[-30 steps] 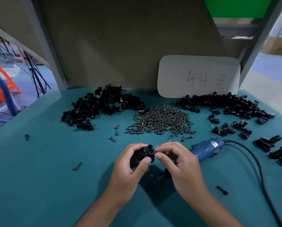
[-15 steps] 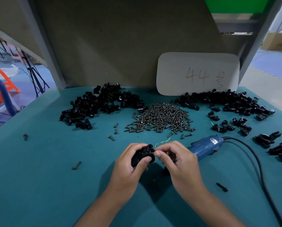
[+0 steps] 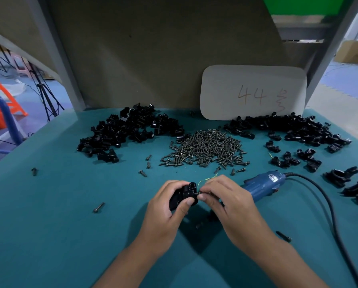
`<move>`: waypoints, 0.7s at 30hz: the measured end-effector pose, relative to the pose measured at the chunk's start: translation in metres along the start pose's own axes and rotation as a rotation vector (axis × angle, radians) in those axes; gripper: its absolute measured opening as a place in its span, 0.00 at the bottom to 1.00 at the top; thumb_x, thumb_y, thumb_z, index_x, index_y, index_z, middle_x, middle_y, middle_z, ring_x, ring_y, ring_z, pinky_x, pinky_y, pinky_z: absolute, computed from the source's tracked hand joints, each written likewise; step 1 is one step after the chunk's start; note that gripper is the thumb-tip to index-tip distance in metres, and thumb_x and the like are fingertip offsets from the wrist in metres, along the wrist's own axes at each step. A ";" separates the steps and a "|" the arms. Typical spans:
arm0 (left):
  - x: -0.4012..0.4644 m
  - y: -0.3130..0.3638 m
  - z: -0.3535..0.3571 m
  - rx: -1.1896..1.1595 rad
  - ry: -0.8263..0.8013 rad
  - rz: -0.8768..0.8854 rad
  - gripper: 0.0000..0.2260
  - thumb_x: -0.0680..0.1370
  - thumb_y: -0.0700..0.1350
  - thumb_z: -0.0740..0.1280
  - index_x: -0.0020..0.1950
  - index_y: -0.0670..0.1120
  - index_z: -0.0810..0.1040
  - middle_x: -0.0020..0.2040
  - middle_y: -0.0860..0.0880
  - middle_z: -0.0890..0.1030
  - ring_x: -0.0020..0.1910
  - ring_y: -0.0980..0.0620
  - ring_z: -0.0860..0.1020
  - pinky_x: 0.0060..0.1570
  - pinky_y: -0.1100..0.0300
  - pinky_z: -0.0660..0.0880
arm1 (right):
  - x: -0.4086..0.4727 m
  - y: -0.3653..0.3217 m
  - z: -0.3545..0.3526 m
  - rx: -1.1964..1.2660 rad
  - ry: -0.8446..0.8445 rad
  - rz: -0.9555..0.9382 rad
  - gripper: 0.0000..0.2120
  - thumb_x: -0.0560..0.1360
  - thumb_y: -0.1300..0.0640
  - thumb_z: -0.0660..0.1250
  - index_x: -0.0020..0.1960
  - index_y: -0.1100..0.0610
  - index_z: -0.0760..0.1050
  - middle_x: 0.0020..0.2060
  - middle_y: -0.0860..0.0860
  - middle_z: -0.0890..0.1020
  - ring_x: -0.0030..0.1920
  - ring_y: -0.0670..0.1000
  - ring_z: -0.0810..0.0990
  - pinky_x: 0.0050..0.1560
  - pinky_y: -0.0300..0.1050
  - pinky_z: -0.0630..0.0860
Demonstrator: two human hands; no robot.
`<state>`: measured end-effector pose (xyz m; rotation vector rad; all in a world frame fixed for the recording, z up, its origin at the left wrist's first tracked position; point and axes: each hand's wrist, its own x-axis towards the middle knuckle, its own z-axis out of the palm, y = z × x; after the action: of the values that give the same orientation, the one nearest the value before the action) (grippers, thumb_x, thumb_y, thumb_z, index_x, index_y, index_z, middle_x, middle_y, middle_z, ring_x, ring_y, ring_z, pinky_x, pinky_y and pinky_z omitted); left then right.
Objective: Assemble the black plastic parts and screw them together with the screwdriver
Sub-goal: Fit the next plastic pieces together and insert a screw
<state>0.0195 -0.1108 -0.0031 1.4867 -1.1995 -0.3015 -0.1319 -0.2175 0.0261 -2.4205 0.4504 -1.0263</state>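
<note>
My left hand [image 3: 165, 210] grips a black plastic part [image 3: 183, 195] above the teal table [image 3: 59, 215], thumb across its front. My right hand [image 3: 226, 201] pinches something small against the part's right side; it looks like a screw but is mostly hidden by the fingertips. The blue electric screwdriver [image 3: 263, 185] lies on the table just behind my right hand, with its black cable [image 3: 327, 204] curving off to the right. A heap of screws [image 3: 205, 148] sits in the middle behind the hands.
Piles of black plastic parts lie at the back left [image 3: 128, 129] and back right [image 3: 294, 129], with more at the right edge [image 3: 356, 190]. Loose screws are scattered at the left [image 3: 98, 207] and right [image 3: 284, 236]. A white card [image 3: 252, 92] leans on the back panel.
Both hands stayed together on the part, which has turned slightly in the left hand. The right fingertips have closed in on its right side. The view shifted a little.
</note>
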 end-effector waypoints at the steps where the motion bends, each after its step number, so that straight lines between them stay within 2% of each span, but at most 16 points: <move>1: 0.000 0.001 0.000 0.003 -0.005 0.001 0.12 0.78 0.61 0.65 0.59 0.60 0.75 0.54 0.61 0.77 0.53 0.55 0.79 0.51 0.52 0.79 | 0.000 0.001 0.000 -0.020 -0.019 -0.011 0.06 0.82 0.56 0.67 0.48 0.58 0.79 0.44 0.47 0.77 0.45 0.46 0.77 0.47 0.39 0.74; 4: -0.001 0.003 -0.001 0.009 -0.015 0.010 0.13 0.78 0.60 0.64 0.59 0.58 0.76 0.54 0.60 0.77 0.50 0.54 0.80 0.50 0.56 0.78 | -0.001 0.001 0.001 -0.086 -0.067 -0.032 0.10 0.84 0.54 0.62 0.47 0.56 0.76 0.43 0.46 0.73 0.42 0.49 0.74 0.44 0.44 0.73; 7: -0.001 0.004 -0.001 0.027 -0.021 0.018 0.12 0.78 0.60 0.64 0.59 0.58 0.75 0.53 0.60 0.77 0.52 0.55 0.79 0.51 0.63 0.75 | -0.001 0.003 -0.001 -0.105 -0.103 -0.032 0.10 0.85 0.51 0.60 0.47 0.53 0.74 0.42 0.43 0.71 0.43 0.46 0.72 0.46 0.38 0.70; 10: 0.000 0.004 -0.001 0.045 -0.008 0.030 0.12 0.78 0.59 0.65 0.58 0.57 0.76 0.53 0.60 0.78 0.54 0.58 0.78 0.52 0.69 0.72 | -0.001 0.002 -0.004 -0.081 -0.146 0.062 0.11 0.85 0.43 0.57 0.47 0.44 0.71 0.42 0.40 0.72 0.45 0.44 0.74 0.46 0.34 0.68; 12: 0.001 0.004 0.000 0.061 -0.009 0.047 0.11 0.78 0.58 0.65 0.58 0.57 0.76 0.52 0.60 0.78 0.54 0.59 0.78 0.51 0.70 0.70 | 0.000 0.001 -0.005 -0.064 -0.150 0.090 0.10 0.85 0.41 0.56 0.47 0.40 0.70 0.42 0.38 0.73 0.46 0.43 0.74 0.46 0.33 0.68; 17: 0.000 0.003 0.000 0.057 -0.026 0.042 0.10 0.78 0.57 0.67 0.58 0.57 0.76 0.52 0.59 0.78 0.54 0.59 0.78 0.51 0.70 0.70 | -0.001 0.001 -0.005 -0.048 -0.078 0.041 0.03 0.80 0.52 0.68 0.49 0.51 0.77 0.44 0.38 0.75 0.46 0.42 0.76 0.47 0.31 0.69; 21: 0.000 0.005 0.000 0.057 -0.032 0.040 0.10 0.78 0.58 0.65 0.58 0.59 0.75 0.52 0.59 0.78 0.54 0.58 0.78 0.52 0.69 0.71 | -0.002 0.001 -0.004 -0.029 -0.025 0.023 0.03 0.79 0.55 0.69 0.49 0.54 0.79 0.43 0.41 0.76 0.44 0.41 0.76 0.46 0.28 0.69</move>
<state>0.0175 -0.1100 0.0013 1.5094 -1.2712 -0.2667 -0.1366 -0.2183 0.0271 -2.4452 0.4872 -0.9856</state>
